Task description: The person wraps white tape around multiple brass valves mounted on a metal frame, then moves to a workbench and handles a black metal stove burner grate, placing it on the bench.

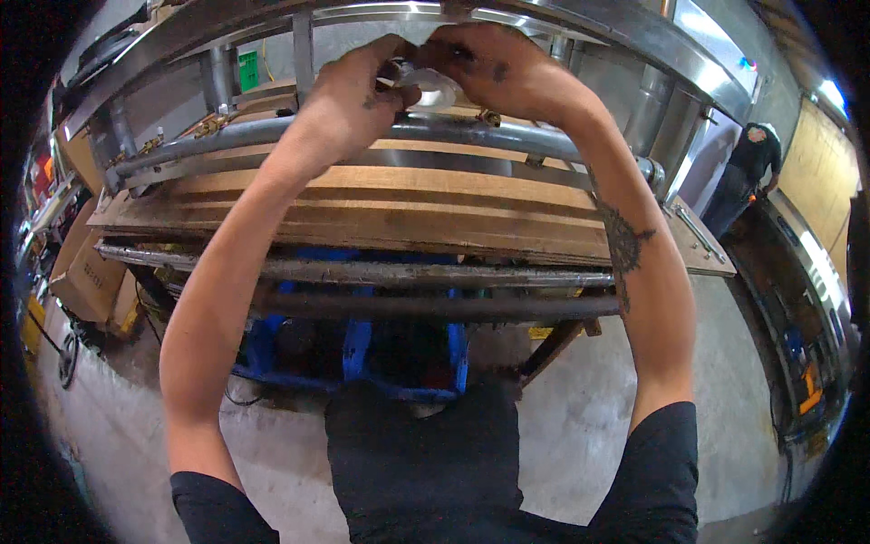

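My left hand (358, 86) and my right hand (489, 68) meet at the top middle, above a long grey metal pipe (435, 132). Between them is a small whitish, rounded piece (433, 93), shiny and partly see-through. The thumb and fingers of my left hand are closed on its left side. My right hand curls in from the right with its fingertips bent down and mostly hidden, so what they pinch cannot be made out. Small brass valves (489, 118) sit along the pipe just behind and below my hands.
A steel frame (304, 59) stands around the pipe on stacked wooden boards (435, 195). Blue crates (358, 349) lie under the bench. Cardboard boxes (88, 281) are at left, wrenches (698, 231) at the right end. A person (750, 172) in dark clothes works at far right.
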A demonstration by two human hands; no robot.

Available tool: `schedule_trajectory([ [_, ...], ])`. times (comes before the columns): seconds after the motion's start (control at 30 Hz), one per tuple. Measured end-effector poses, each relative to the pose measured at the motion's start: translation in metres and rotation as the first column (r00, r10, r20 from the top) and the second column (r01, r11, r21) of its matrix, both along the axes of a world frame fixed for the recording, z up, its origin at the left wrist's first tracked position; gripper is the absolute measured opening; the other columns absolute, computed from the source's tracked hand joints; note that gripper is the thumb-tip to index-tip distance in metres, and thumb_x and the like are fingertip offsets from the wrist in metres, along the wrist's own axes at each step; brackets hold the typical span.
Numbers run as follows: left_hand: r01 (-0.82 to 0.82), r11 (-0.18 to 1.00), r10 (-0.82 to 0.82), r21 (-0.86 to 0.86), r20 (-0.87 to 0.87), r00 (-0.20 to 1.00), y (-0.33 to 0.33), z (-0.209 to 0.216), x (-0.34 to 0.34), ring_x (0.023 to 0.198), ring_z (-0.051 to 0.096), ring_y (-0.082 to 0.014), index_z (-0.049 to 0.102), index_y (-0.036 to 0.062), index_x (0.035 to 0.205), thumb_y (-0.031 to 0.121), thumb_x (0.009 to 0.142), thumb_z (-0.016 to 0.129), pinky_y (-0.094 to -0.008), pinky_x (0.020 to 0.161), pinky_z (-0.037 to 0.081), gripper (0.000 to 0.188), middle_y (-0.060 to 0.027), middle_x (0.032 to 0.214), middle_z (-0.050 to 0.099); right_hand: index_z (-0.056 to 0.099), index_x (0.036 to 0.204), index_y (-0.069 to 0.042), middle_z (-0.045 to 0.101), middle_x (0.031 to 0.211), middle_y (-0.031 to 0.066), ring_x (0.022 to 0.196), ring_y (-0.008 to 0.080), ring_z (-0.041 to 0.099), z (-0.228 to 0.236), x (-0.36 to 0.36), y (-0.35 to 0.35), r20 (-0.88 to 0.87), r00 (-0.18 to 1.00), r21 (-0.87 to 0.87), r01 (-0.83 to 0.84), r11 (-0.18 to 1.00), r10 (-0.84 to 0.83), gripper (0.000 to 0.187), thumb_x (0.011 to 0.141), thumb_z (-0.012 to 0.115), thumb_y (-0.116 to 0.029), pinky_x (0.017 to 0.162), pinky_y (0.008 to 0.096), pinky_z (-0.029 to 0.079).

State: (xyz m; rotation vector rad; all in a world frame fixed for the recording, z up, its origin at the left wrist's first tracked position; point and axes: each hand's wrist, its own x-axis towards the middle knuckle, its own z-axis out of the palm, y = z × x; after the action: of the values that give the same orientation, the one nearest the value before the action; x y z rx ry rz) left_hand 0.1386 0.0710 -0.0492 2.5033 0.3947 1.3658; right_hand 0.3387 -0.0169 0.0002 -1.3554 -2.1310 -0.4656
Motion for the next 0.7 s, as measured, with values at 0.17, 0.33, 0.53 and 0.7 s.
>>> schedule_trajectory([
  [0.17,-0.094,0.995,0.093,0.015,0.012,0.996,-0.003,0.0,0.013,0.097,0.073,-0.0348,0.059,0.0013,0.122,0.013,0.09,0.071,-0.0441,0.087,0.056,0.036,-0.0232,0.108,0.072,0.075,0.111,-0.006,0.075,0.106,0.0165,0.096,0.0317,0.072,0.004,0.022,-0.004,-0.034,0.973,0.055,-0.225,0.973,0.227,0.027,0.102,0.063,-0.028,0.088,0.0415,0.056],
  [0.33,-0.114,0.993,0.114,0.043,0.0,0.994,0.001,0.002,0.021,0.103,0.071,-0.0378,0.059,0.0007,0.119,0.015,0.092,0.07,-0.0444,0.09,0.055,0.033,-0.0223,0.11,0.072,0.076,0.112,-0.007,0.077,0.107,0.0137,0.093,0.0247,0.071,0.01,0.024,-0.003,-0.11,0.981,-0.151,-0.177,0.973,0.161,0.029,0.097,0.069,-0.031,0.088,0.0393,0.056],
  [0.53,-0.281,0.776,0.259,0.565,0.122,0.958,0.005,0.002,0.022,0.099,0.073,-0.0345,0.065,0.0032,0.119,0.016,0.088,0.074,-0.0455,0.088,0.057,0.034,-0.0191,0.108,0.073,0.077,0.107,-0.004,0.076,0.099,0.0147,0.09,0.0264,0.07,0.024,0.004,0.003,0.183,0.982,-0.116,0.078,0.99,-0.056,0.039,0.097,0.069,-0.042,0.084,0.0385,0.054],
  [0.7,-0.113,0.947,0.137,0.3,-0.058,0.989,0.008,0.007,0.02,0.095,0.073,-0.0355,0.069,0.0022,0.11,0.016,0.084,0.079,-0.0458,0.086,0.056,0.031,-0.0183,0.101,0.074,0.074,0.112,-0.002,0.074,0.11,0.0152,0.096,0.0226,0.07,0.024,0.006,0.007,0.169,0.974,-0.184,0.179,0.967,-0.148,0.043,0.101,0.065,-0.043,0.091,0.0365,0.055],
])
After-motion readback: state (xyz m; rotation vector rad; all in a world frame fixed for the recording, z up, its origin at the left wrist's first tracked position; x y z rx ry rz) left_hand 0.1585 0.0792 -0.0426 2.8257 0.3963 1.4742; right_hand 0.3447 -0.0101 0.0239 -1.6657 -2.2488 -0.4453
